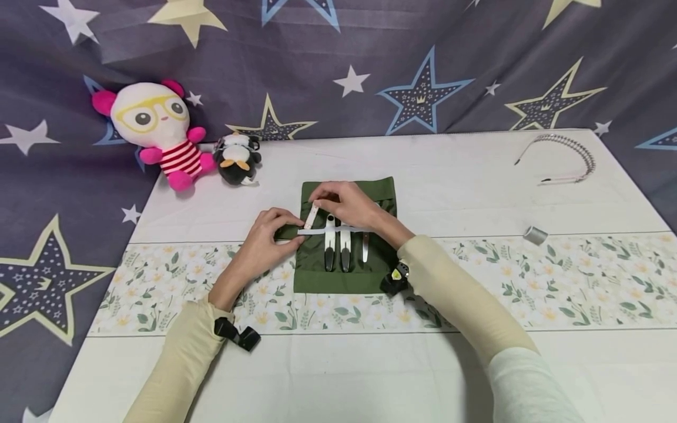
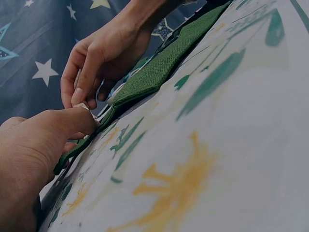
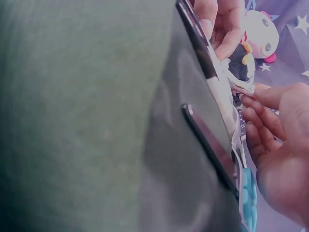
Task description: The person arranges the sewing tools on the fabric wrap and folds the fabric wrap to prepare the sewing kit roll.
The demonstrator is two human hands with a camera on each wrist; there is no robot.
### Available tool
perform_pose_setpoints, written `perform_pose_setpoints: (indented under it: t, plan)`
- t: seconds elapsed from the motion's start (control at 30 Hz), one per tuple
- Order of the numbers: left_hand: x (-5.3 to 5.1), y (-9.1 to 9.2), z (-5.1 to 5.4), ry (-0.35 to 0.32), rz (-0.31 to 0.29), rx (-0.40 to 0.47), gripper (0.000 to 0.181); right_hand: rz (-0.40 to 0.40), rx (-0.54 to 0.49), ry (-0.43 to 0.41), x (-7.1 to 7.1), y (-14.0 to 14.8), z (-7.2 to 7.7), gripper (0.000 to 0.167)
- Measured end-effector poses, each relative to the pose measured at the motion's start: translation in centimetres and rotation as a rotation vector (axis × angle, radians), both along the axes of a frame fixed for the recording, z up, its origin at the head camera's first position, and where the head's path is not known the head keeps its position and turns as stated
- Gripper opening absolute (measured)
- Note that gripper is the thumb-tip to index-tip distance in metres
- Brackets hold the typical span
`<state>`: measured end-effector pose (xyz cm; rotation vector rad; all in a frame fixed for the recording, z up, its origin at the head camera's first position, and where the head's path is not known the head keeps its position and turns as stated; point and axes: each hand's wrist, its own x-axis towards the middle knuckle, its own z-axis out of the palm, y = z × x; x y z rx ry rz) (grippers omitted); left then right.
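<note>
A green fabric tool roll (image 1: 317, 283) lies unfolded on the table, with a white elastic band (image 1: 317, 231) across it. My right hand (image 1: 346, 202) pinches a small white bar-shaped tool (image 1: 311, 217) with faint marks at the band's left end; in the right wrist view this tool (image 3: 244, 88) sits between thumb and fingertips. My left hand (image 1: 270, 235) grips the roll's left edge beside the band, thumb nearer me. Two white tools with black ends (image 1: 330, 244) and a slim dark-edged tool (image 1: 365, 247) are tucked under the band. A light-blue part (image 3: 248, 203) shows only in the right wrist view.
A pink-and-white plush toy (image 1: 180, 141) and a small black-and-white plush (image 1: 235, 160) sit at the back left. At the back right lies a headband (image 1: 573, 144), with a small grey cylinder (image 1: 535, 235) nearer me. A star-patterned curtain (image 1: 349, 53) hangs behind the table.
</note>
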<state>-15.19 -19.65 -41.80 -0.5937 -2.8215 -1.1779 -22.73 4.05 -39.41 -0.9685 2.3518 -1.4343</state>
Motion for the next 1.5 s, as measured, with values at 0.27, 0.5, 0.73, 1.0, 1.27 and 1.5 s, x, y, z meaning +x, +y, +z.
perform_pose_setpoints:
  t: [0.27,0.5,0.73,1.0,1.27,1.5]
  plan:
    - [-0.1,0.1,0.0,-0.004,0.002,0.004,0.028,0.001,0.013,0.022,0.1,0.0,0.0,0.019]
    - [-0.1,0.0,0.0,0.003,0.002,0.007,0.028,0.023,0.014,0.037,0.2,-0.4,0.1,0.018]
    - [-0.1,0.1,0.1,0.002,0.006,0.008,0.028,0.037,0.025,0.042,0.2,-0.6,0.2,0.019]
    - [-0.1,0.0,0.0,-0.001,0.001,0.007,0.028,0.07,0.062,0.051,0.3,-0.9,0.3,0.019]
    - [0.0,-0.1,0.1,0.004,0.0,0.012,0.028,0.081,0.133,0.104,0.2,-1.2,0.3,0.021]
    - [0.0,-0.1,0.0,0.027,-0.005,0.017,0.027,0.084,0.227,0.225,-0.1,-1.3,0.2,0.021]
